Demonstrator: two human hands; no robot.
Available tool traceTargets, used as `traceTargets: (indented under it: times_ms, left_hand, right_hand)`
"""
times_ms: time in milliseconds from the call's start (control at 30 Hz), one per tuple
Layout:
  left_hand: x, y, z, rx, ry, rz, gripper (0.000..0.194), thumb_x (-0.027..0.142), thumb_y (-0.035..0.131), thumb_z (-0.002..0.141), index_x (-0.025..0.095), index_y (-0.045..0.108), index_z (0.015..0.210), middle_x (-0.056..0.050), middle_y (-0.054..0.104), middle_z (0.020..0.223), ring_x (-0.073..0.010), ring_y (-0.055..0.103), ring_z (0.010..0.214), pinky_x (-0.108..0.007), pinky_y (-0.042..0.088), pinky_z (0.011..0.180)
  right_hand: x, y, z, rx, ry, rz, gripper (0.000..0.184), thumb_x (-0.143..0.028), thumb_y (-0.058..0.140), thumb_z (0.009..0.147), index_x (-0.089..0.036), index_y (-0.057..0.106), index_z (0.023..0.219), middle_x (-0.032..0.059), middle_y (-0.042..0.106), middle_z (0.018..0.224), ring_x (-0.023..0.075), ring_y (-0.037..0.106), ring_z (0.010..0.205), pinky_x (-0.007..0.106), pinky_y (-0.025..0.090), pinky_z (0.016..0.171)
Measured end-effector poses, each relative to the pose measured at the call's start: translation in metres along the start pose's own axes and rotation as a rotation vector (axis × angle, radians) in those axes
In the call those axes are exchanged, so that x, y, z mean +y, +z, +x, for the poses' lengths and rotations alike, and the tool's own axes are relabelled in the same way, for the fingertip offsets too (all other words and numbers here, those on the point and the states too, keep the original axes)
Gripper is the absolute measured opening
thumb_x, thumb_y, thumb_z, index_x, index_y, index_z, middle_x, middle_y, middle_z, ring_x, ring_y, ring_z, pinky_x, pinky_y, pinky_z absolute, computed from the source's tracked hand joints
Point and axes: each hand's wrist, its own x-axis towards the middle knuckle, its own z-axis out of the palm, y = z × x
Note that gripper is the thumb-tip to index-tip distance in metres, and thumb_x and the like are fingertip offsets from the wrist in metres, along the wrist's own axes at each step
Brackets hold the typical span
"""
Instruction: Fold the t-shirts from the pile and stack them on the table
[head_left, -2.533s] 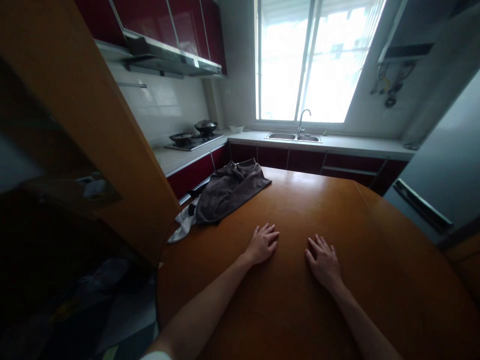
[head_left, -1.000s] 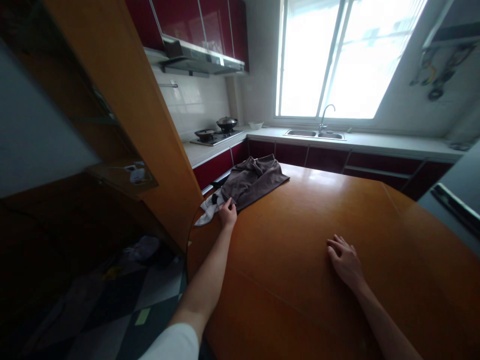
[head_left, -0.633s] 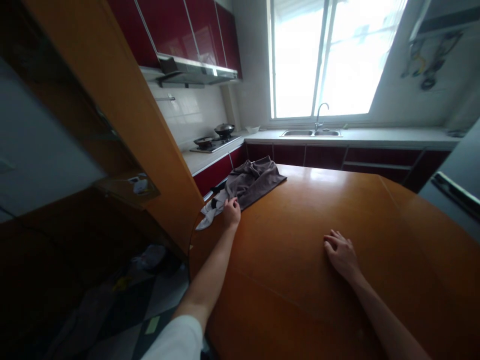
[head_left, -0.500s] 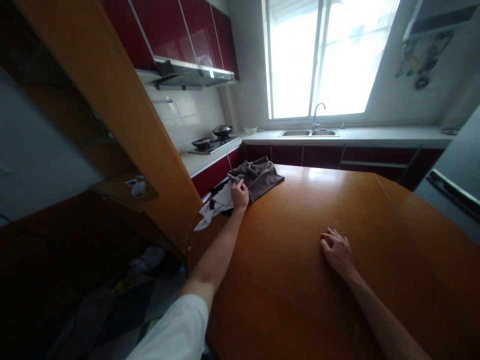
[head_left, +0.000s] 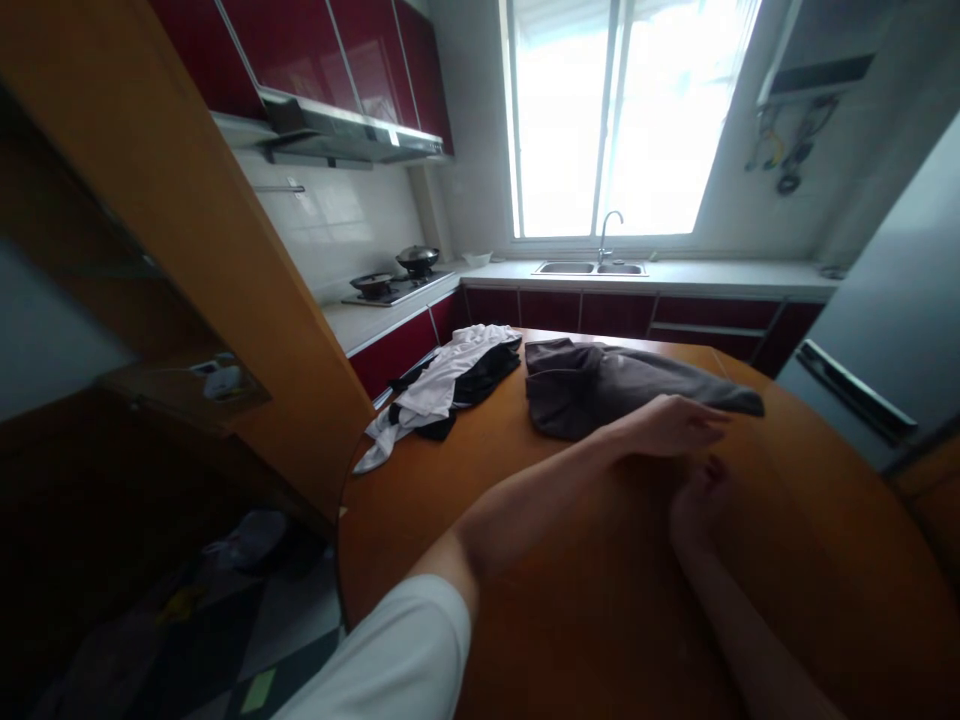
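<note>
A grey-brown garment stretches across the far part of the wooden table, bunched at its left and drawn out to the right. My left hand is at the near edge of its right part, fingers pinched together and closed on the cloth; the exact grip is blurred. Just below it is my right hand, low over the table, its fingers curled and smeared by motion. At the far left edge of the table lie a white garment and a black garment, heaped together.
A wooden cabinet post stands close on the left of the table. Beyond the table are a stove with pans, a sink under the window and a white counter. A fridge stands at the right.
My left hand has carried the grey-brown garment from the left heap to the right, uncovering the white and black garments. My right hand has curled and moved slightly right. The view has turned a little.
</note>
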Motion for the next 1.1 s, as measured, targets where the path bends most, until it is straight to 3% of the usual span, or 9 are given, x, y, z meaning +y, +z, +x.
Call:
traceTargets:
  times_ms: [67,133,267,467,633,767,967,1033,1100]
  left_hand:
    - [-0.016,0.003,-0.027,-0.003,-0.057,-0.138,0.027,0.037,0.061,0.098,0.027,0.074,0.119,-0.003,0.079,0.102,-0.0169,0.073,0.089,-0.027,0.059,0.082]
    - [-0.045,-0.004,-0.056,0.106,-0.174,-0.090,0.026,0.024,0.059,0.096,0.020,0.075,0.117,-0.008,0.076,0.110,-0.0206,0.072,0.100,-0.033,0.058,0.093]
    - [-0.114,-0.024,-0.114,0.352,-0.459,0.206,0.033,0.011,0.065,0.087,0.019,0.073,0.119,-0.014,0.058,0.142,-0.0333,0.046,0.139,-0.053,0.037,0.118]
    - [-0.171,-0.027,-0.158,0.371,-0.508,0.183,0.029,0.014,0.066,0.087,0.017,0.073,0.115,-0.014,0.067,0.126,-0.0287,0.063,0.119,-0.045,0.049,0.109]
    - [-0.169,-0.029,-0.151,0.403,-0.453,0.130,0.028,0.003,0.065,0.078,0.018,0.077,0.098,-0.009,0.073,0.102,-0.0244,0.070,0.096,-0.039,0.056,0.095]
    - [-0.134,-0.023,-0.143,0.503,-0.434,0.116,0.026,0.005,0.063,0.079,0.017,0.076,0.098,-0.009,0.072,0.094,-0.0227,0.069,0.089,-0.038,0.057,0.087]
    - [-0.065,0.013,-0.146,0.426,-0.236,-0.215,0.023,0.024,0.061,0.092,0.021,0.074,0.110,-0.005,0.075,0.093,-0.0159,0.068,0.072,-0.028,0.056,0.069]
    - [-0.068,0.013,-0.150,0.434,-0.248,-0.261,0.026,0.027,0.055,0.096,0.021,0.074,0.112,-0.005,0.076,0.092,-0.0157,0.068,0.072,-0.027,0.055,0.068]
    - [-0.086,0.004,-0.153,0.565,-0.363,-0.287,0.026,0.030,0.053,0.095,0.021,0.075,0.105,-0.006,0.075,0.091,-0.0170,0.069,0.076,-0.028,0.054,0.070]
  right_hand:
    - [-0.005,-0.006,0.003,0.202,-0.002,0.053,0.042,-0.038,0.043,0.091,-0.014,0.054,0.124,0.0128,0.057,0.109,0.0260,0.056,0.096,0.042,0.045,0.088]
    - [-0.011,-0.008,0.002,0.200,-0.073,0.094,0.031,-0.036,0.050,0.088,-0.017,0.058,0.111,0.0061,0.055,0.097,0.0214,0.052,0.084,0.038,0.044,0.080]
    - [-0.016,0.005,-0.011,-0.055,-0.166,0.058,0.025,-0.033,0.053,0.086,-0.018,0.060,0.104,0.0037,0.054,0.094,0.0194,0.051,0.079,0.035,0.044,0.074]
    - [-0.014,0.017,-0.020,-0.361,-0.184,0.059,0.021,-0.026,0.048,0.085,-0.019,0.065,0.095,0.0086,0.062,0.103,0.0216,0.059,0.087,0.035,0.048,0.075]
    - [-0.007,0.017,-0.019,-0.506,-0.135,0.036,0.020,-0.027,0.049,0.084,-0.019,0.066,0.089,0.0080,0.066,0.095,0.0233,0.063,0.087,0.036,0.050,0.075]
    - [-0.010,0.017,-0.023,-0.581,-0.161,0.005,0.025,-0.028,0.049,0.086,-0.019,0.067,0.100,0.0092,0.066,0.104,0.0224,0.064,0.087,0.036,0.053,0.076]
    - [-0.026,0.008,-0.033,-0.533,-0.408,-0.322,0.082,-0.036,0.071,0.077,-0.030,0.039,0.152,0.0106,0.047,0.149,0.0343,0.044,0.135,0.055,0.042,0.106]
    - [-0.026,0.006,-0.031,-0.528,-0.413,-0.394,0.068,-0.033,0.067,0.082,-0.030,0.048,0.146,0.0100,0.053,0.145,0.0334,0.045,0.134,0.056,0.039,0.107]
    - [-0.023,0.005,-0.026,-0.565,-0.425,-0.391,0.042,-0.029,0.060,0.087,-0.028,0.064,0.129,0.0089,0.062,0.134,0.0296,0.053,0.127,0.052,0.040,0.107]
